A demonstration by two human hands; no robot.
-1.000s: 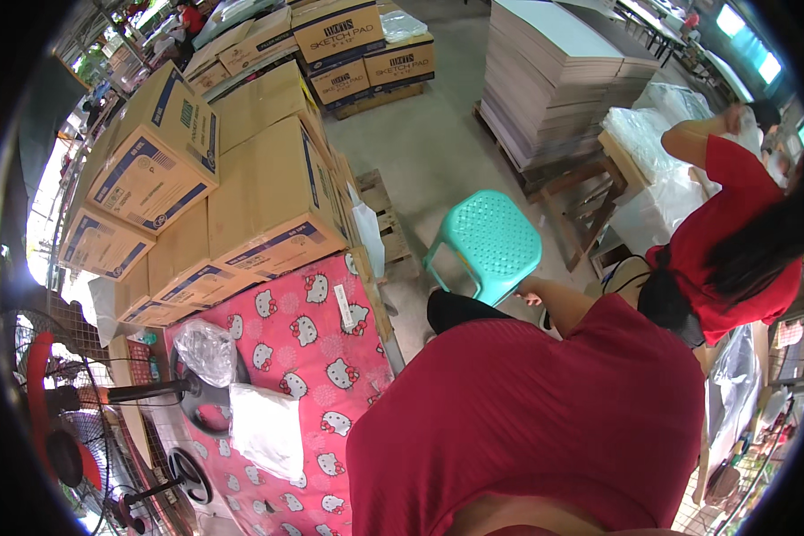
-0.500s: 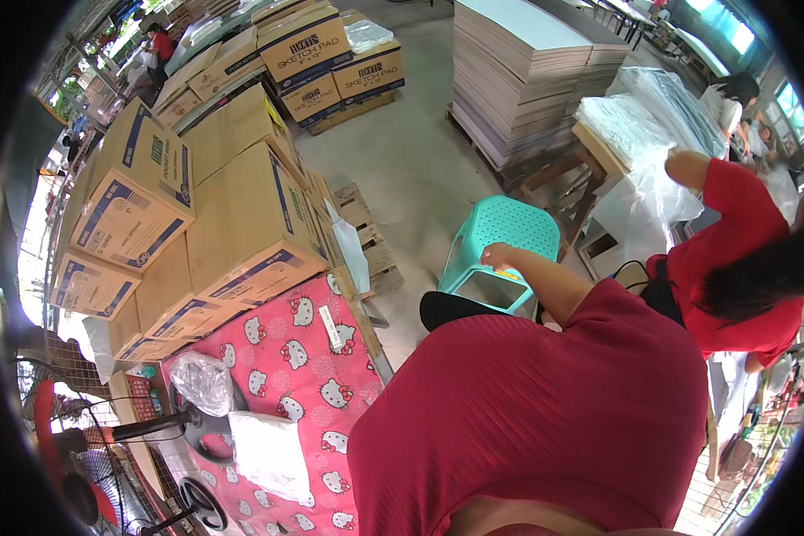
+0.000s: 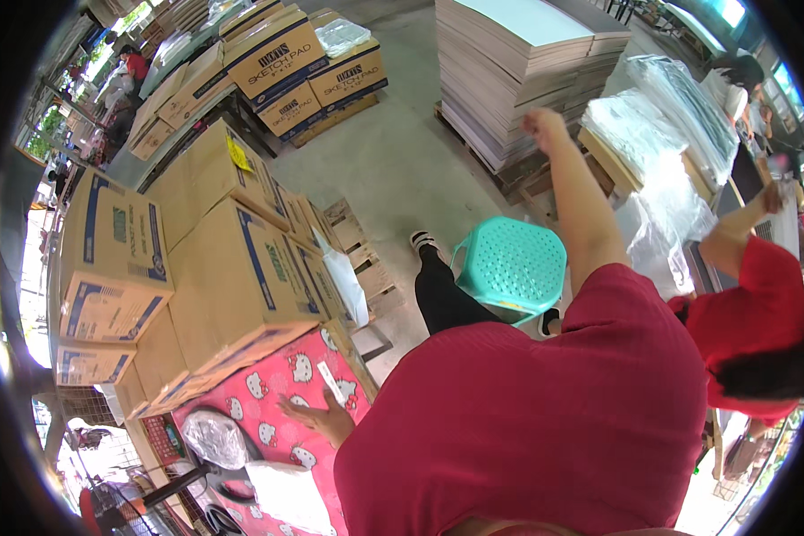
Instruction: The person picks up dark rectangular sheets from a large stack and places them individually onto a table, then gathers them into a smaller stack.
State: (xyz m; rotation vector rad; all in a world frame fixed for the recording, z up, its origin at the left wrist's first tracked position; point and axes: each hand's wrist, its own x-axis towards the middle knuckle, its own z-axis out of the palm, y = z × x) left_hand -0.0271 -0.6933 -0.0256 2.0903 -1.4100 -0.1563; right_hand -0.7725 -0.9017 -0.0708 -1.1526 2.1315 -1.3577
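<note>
My left hand (image 3: 320, 416) is open, its fingers spread beside my body over a table with a pink cartoon-cat cover (image 3: 281, 384). Nothing is in it. A narrow white strip (image 3: 331, 382) lies just beyond it. My right arm reaches forward, and its hand (image 3: 545, 129) is closed, fingers curled, in front of a tall stack of grey boards (image 3: 500, 98). I see nothing held there, and a gap between hand and boards cannot be judged. A teal plastic stool (image 3: 515, 261) with a perforated seat stands on the floor below that arm.
Cardboard cartons (image 3: 232, 268) are piled at the left, with more cartons (image 3: 281, 67) behind. A clear plastic bag (image 3: 216, 439) and a white packet (image 3: 288, 496) lie near a black round base. Plastic-wrapped stacks (image 3: 639, 134) stand at right, near a co-worker in red (image 3: 755, 308).
My right hand has moved from over the stool forward to the board stack. My left hand has come into view above the pink cover. One leg now shows beside the stool; the co-worker's arm has shifted.
</note>
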